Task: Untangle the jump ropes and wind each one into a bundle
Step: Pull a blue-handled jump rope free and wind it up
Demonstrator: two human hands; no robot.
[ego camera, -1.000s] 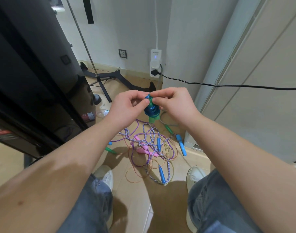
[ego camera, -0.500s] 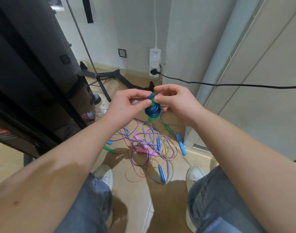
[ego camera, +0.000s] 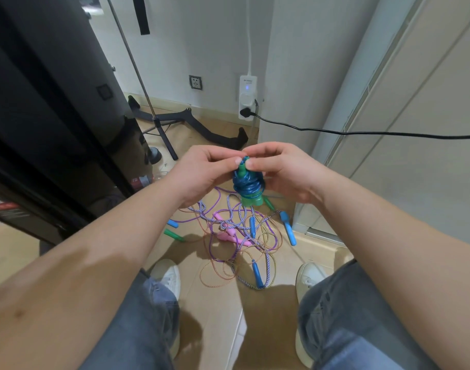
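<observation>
Head view, looking down at both hands above the floor [ego camera: 215, 329].

The left hand [ego camera: 199, 174] and right hand [ego camera: 284, 172] meet at chest height, holding the wound bundle [ego camera: 248, 184] between them. The bundle is a translucent blue rope coiled tightly round a pair of green handles; the flared handle ends [ego camera: 251, 201] project below the coils, and a narrow green tip [ego camera: 242, 168] stands above them. The bundle is upright, clear of the floor.

Grip, left hand: thumb and curled fingers pinch the top of the bundle from the left.

Grip, right hand: thumb and forefinger pinch the same top from the right, with the remaining fingers curled behind the coils. The two thumbs lie just beside each other at the green tip.

Directly below, the remaining jump ropes lie on the floor as one tangle [ego camera: 251, 225] between the person's two white shoes and the wall. It comprises a purple-and-white braided rope, a thin orange rope [ego camera: 215, 276], pink handles [ego camera: 228, 233] and several blue handles [ego camera: 256, 272], one of which [ego camera: 288, 228] lies at the right edge near the door frame. A green handle [ego camera: 174, 235] lies at the left edge of the tangle.

Background: a white power strip [ego camera: 247, 97] hangs on the wall with a black cable [ego camera: 362, 132] running to the right. A wall socket [ego camera: 196, 82] sits to its left, and a black stand base [ego camera: 202, 129] rests on the floor below.
</observation>
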